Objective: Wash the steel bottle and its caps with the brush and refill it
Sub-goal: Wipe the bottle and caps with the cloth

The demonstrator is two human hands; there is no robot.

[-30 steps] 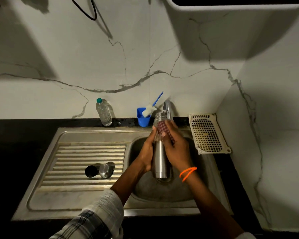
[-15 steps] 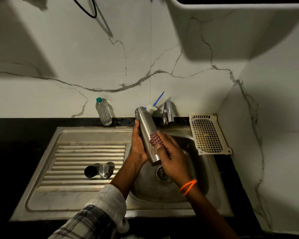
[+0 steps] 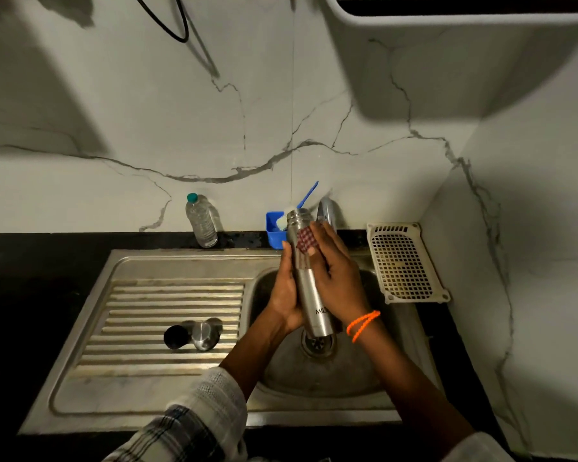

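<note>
We have the steel bottle [image 3: 309,281] held over the sink basin [image 3: 317,378], tilted with its open mouth up near the tap [image 3: 326,208] and its base just above the drain [image 3: 317,343]. Our left hand [image 3: 286,288] wraps the bottle's lower left side in a firm grip, and our right hand [image 3: 337,278] presses a small checked scrub pad [image 3: 307,240] against the upper body, fingers curled over it so the grip takes in pad and bottle together. The two caps [image 3: 194,333] lie side by side on the ribbed drainboard [image 3: 147,295], well apart from the bottle. The brush [image 3: 294,211] stands in a blue holder [image 3: 274,233] at the back edge of the counter, just behind the bottle's mouth.

We judge the outside scrub is under way; the inside, the caps and the refill look to be ahead of us. The main risk is a slip: wet, soapy steel is slick, and if the left grip loosens while the right rubs hard, the bottle could drop into the basin and dent. The raised mouth sits close to the tap and the brush holder, so a wide stroke could knock either. The round caps could roll along the grooves if our left sleeve [image 3: 197,411] brushes them
</note>
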